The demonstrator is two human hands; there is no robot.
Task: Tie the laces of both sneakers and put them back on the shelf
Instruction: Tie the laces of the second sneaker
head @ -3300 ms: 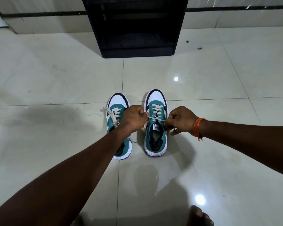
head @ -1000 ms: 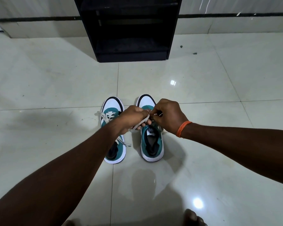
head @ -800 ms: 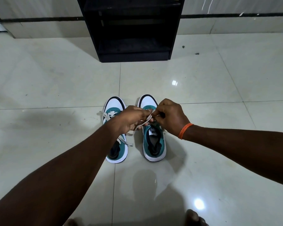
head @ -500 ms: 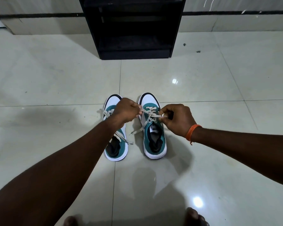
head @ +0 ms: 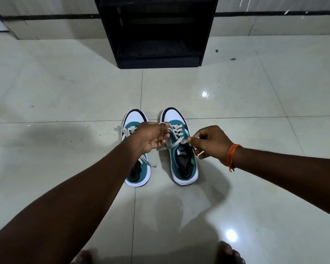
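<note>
Two teal-and-white sneakers stand side by side on the floor, toes pointing away from me. The left sneaker (head: 135,117) has loose laces trailing off both sides. Over the right sneaker (head: 183,164) both hands work its white lace (head: 174,142). My left hand (head: 152,136) hovers between the two shoes, palm turned toward me, thumb and forefinger pinched at a bit of lace near the toe end. My right hand (head: 211,142) pinches the lace just above the tongue. The black shelf (head: 158,35) stands open straight ahead against the wall.
Glossy pale floor tiles (head: 65,88) surround the shoes. My bare feet (head: 229,252) show at the bottom edge. An orange thread band (head: 232,155) circles my right wrist. A few small dark specks (head: 232,59) lie on the floor right of the shelf.
My hands came together over the right sneaker, then drew apart. The left hand has turned palm-up and the right has moved to the right, pulling the lace out sideways.
</note>
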